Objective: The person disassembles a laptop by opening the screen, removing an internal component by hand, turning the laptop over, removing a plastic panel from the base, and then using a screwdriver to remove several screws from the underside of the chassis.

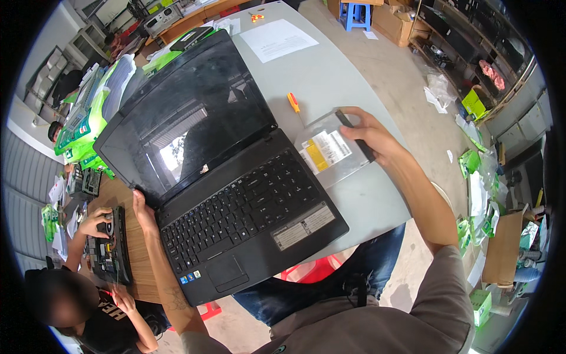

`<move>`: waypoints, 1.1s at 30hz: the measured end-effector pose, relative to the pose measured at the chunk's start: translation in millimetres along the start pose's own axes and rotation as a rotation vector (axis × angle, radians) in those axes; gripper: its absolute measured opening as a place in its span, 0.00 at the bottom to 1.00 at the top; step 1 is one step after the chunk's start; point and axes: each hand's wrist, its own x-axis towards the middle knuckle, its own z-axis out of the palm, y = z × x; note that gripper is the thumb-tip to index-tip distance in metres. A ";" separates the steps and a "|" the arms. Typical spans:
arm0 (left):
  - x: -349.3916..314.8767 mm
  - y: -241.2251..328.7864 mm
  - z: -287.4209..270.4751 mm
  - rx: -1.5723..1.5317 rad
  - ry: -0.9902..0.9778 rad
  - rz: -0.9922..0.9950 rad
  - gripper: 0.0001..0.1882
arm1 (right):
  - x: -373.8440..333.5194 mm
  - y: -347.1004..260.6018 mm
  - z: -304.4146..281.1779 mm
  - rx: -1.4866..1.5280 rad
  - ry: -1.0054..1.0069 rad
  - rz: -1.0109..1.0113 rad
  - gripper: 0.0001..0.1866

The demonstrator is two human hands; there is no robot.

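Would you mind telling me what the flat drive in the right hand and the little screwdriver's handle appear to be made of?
The optical drive under the right hand looks like thin sheet metal, dull silver with a soft sheen, a paper label stuck on top, and a black, probably plastic, front strip. The screwdriver on the table has a glossy orange handle, likely plastic.

Orange screwdriver (293, 102), white paper (278, 39), blue stool (355, 14).
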 end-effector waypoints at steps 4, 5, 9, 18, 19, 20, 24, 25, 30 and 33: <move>-2.7 5.7 4.8 0.047 0.002 0.025 0.31 | 0.5 8.3 -1.1 0.129 -0.071 -0.030 0.33; -7.5 9.5 11.4 0.006 -0.034 0.017 0.30 | -0.8 7.3 -1.8 0.134 -0.069 -0.029 0.33; -1.5 5.5 -10.6 -0.095 -0.101 0.009 0.27 | -2.1 4.1 -8.5 0.167 -0.143 0.007 0.35; -8.6 0.5 3.8 -0.324 -0.086 0.121 0.32 | -18.3 -16.4 -19.1 0.214 -0.298 -0.174 0.34; -8.0 2.7 10.7 -0.359 -0.147 0.117 0.34 | -19.8 -15.3 -20.0 0.172 -0.294 -0.199 0.34; -6.7 6.0 10.6 -0.344 -0.162 0.126 0.34 | -22.4 -16.3 -15.8 0.194 -0.291 -0.208 0.34; -4.5 12.9 4.5 -0.220 -0.127 0.132 0.34 | -17.3 -5.7 -0.5 0.108 -0.175 -0.268 0.35; -2.5 10.1 -4.9 -0.193 -0.107 0.142 0.34 | -10.6 -0.4 1.1 0.074 -0.177 -0.209 0.35; 8.4 -2.3 -17.5 -0.221 -0.131 0.168 0.33 | 1.5 1.5 -12.0 -0.023 -0.256 -0.149 0.36; 10.2 -3.7 -13.6 -0.229 -0.169 0.120 0.32 | 0.1 3.0 -8.5 0.036 -0.254 -0.095 0.35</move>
